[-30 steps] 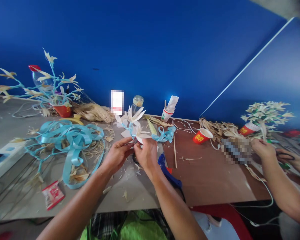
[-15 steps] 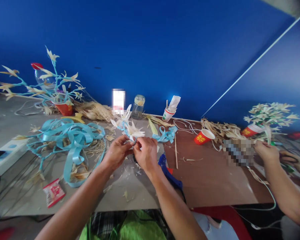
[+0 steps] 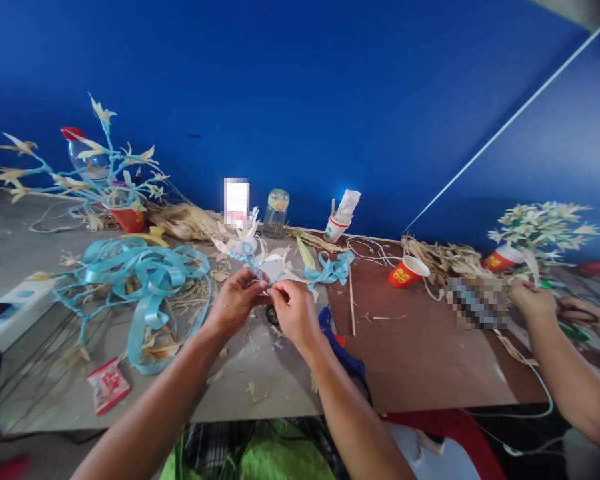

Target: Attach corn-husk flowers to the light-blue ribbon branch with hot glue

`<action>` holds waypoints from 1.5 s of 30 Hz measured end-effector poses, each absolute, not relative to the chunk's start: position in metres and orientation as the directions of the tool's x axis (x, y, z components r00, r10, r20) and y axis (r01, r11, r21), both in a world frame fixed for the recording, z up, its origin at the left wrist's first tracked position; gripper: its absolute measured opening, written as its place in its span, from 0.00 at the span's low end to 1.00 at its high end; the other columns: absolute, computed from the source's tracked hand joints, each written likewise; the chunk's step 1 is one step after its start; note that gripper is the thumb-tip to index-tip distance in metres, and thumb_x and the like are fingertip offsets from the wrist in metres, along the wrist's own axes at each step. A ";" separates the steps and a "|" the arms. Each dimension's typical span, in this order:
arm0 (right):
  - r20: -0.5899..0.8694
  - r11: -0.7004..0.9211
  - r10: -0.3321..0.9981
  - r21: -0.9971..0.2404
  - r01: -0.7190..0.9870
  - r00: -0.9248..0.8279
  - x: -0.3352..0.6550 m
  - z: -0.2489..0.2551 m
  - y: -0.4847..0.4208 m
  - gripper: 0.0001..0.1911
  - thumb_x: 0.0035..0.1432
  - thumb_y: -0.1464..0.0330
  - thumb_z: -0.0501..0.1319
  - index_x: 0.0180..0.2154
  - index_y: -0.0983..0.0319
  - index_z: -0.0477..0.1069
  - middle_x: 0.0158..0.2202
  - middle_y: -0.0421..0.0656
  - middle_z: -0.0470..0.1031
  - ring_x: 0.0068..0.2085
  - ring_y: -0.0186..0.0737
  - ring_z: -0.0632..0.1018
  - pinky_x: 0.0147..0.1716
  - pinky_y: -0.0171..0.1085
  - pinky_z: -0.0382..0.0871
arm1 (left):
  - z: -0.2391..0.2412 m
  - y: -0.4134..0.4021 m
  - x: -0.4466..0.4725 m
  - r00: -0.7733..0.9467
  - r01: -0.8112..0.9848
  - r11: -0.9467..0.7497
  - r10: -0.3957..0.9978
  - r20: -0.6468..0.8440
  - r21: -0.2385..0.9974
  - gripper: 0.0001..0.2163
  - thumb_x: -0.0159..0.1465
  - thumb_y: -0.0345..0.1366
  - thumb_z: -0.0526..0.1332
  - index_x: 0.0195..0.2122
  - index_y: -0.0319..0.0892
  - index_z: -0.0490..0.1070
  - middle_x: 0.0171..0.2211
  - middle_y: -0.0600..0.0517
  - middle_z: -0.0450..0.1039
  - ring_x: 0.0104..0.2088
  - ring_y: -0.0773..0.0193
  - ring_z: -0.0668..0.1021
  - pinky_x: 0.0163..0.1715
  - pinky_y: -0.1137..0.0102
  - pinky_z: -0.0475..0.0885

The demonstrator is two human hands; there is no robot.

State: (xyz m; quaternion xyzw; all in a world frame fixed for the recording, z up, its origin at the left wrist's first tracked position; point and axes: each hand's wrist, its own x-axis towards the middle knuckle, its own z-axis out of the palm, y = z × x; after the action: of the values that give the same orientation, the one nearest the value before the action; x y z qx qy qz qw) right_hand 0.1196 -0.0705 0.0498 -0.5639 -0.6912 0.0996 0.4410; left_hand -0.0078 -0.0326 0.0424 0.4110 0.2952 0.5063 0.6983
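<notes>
Both hands meet over the middle of the table around a branch of pale husk flowers (image 3: 249, 230) with blue-wrapped stems. My left hand (image 3: 236, 303) pinches the stem near its lower end. Close beside it, my right hand (image 3: 296, 308) has its fingertips pressed together at the stem; a bit of blue shows there, but what exactly it grips is partly hidden. The blossoms fan out above my fingers. A blue glue gun (image 3: 343, 347) lies just right of my right forearm, and a dark round object (image 3: 272, 315) lies below my fingers.
Loose blue ribbon (image 3: 153, 267) is heaped at left, near a red snack packet (image 3: 109, 385) and a power strip (image 3: 17, 310). Behind stand a potted husk-flower branch (image 3: 127, 217), a glass jar (image 3: 276, 213) and a red paper cup (image 3: 409, 271). At right, another person's hands (image 3: 535, 300) work, one with scissors.
The flower branch has turned and spread, with its right-hand blossom shifting right and more blue stem showing. My hands have moved only slightly, staying close together.
</notes>
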 end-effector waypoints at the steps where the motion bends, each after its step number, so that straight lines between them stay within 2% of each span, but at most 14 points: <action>1: 0.484 0.325 0.874 -0.648 0.689 0.043 0.120 0.049 -0.070 0.07 0.56 0.71 0.56 0.26 0.62 0.69 0.23 0.40 0.72 0.26 0.35 0.71 0.29 0.33 0.59 | 0.042 -0.033 -0.007 0.313 -0.465 0.158 0.950 -0.005 0.871 0.08 0.49 0.33 0.68 0.29 0.38 0.71 0.28 0.54 0.71 0.29 0.69 0.74 0.30 0.71 0.74; 5: 0.473 0.276 0.878 -0.627 0.729 0.074 0.120 0.047 -0.069 0.09 0.54 0.73 0.54 0.24 0.61 0.67 0.19 0.37 0.68 0.21 0.32 0.66 0.25 0.32 0.55 | 0.041 -0.032 -0.005 0.335 -0.461 0.217 0.940 -0.058 0.860 0.09 0.47 0.32 0.69 0.28 0.38 0.71 0.26 0.54 0.72 0.28 0.69 0.75 0.30 0.72 0.73; 10: 0.529 0.256 0.842 -0.563 0.786 0.104 0.121 0.048 -0.067 0.06 0.50 0.74 0.55 0.23 0.61 0.65 0.19 0.37 0.67 0.21 0.32 0.63 0.24 0.33 0.52 | 0.042 -0.031 -0.005 0.382 -0.444 0.277 0.919 -0.099 0.852 0.09 0.47 0.31 0.69 0.28 0.38 0.71 0.27 0.54 0.72 0.29 0.69 0.76 0.32 0.73 0.73; 19: 0.516 0.224 0.850 -0.537 0.814 0.107 0.121 0.044 -0.066 0.05 0.50 0.74 0.56 0.23 0.62 0.66 0.20 0.37 0.68 0.22 0.32 0.65 0.26 0.33 0.53 | 0.035 -0.031 0.003 0.265 -0.345 0.080 0.964 0.015 0.935 0.09 0.48 0.31 0.67 0.29 0.40 0.68 0.25 0.57 0.71 0.26 0.70 0.73 0.29 0.74 0.69; 23: 0.535 0.196 0.840 -0.458 0.867 0.092 0.120 0.046 -0.068 0.04 0.52 0.74 0.57 0.26 0.62 0.67 0.23 0.40 0.72 0.27 0.36 0.70 0.31 0.35 0.55 | 0.034 -0.031 0.005 0.216 -0.250 0.008 0.975 0.048 0.968 0.07 0.49 0.31 0.65 0.28 0.39 0.67 0.24 0.57 0.70 0.25 0.71 0.72 0.29 0.75 0.68; 28: 0.513 0.200 0.858 -0.363 0.910 0.016 0.120 0.054 -0.074 0.08 0.58 0.73 0.53 0.28 0.63 0.68 0.26 0.44 0.73 0.32 0.41 0.73 0.37 0.39 0.56 | 0.037 -0.032 0.006 0.178 -0.243 0.008 0.983 0.037 0.970 0.08 0.49 0.33 0.65 0.28 0.39 0.66 0.24 0.57 0.68 0.25 0.71 0.71 0.28 0.74 0.69; 32: 0.479 0.239 0.878 -0.431 0.870 -0.003 0.119 0.056 -0.076 0.06 0.57 0.74 0.54 0.31 0.63 0.69 0.28 0.45 0.74 0.32 0.41 0.73 0.34 0.38 0.57 | 0.042 -0.035 0.007 0.122 -0.258 -0.020 0.991 0.053 0.966 0.09 0.49 0.34 0.65 0.28 0.39 0.67 0.25 0.56 0.68 0.26 0.69 0.72 0.28 0.73 0.70; 38: 0.438 0.225 0.898 -0.539 0.812 0.042 0.119 0.057 -0.078 0.06 0.54 0.75 0.57 0.34 0.64 0.72 0.28 0.45 0.75 0.29 0.40 0.73 0.31 0.36 0.60 | 0.038 -0.034 0.008 0.088 -0.174 -0.109 0.988 0.125 0.979 0.06 0.52 0.32 0.62 0.30 0.40 0.67 0.23 0.56 0.67 0.25 0.68 0.71 0.27 0.73 0.68; 45: 0.466 0.206 0.881 -0.531 0.822 0.080 0.113 0.064 -0.077 0.08 0.57 0.75 0.53 0.30 0.63 0.70 0.29 0.46 0.74 0.32 0.41 0.72 0.33 0.37 0.62 | 0.036 -0.032 0.007 0.000 0.007 -0.259 0.966 0.259 0.966 0.03 0.52 0.30 0.61 0.29 0.42 0.69 0.24 0.55 0.68 0.27 0.66 0.71 0.30 0.71 0.66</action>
State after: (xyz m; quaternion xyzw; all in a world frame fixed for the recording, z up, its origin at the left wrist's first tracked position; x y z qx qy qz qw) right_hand 0.1134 -0.0773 0.0641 -0.6288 -0.6772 0.0392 0.3801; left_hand 0.0074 -0.0319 0.0358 0.5627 0.4322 0.5595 0.4284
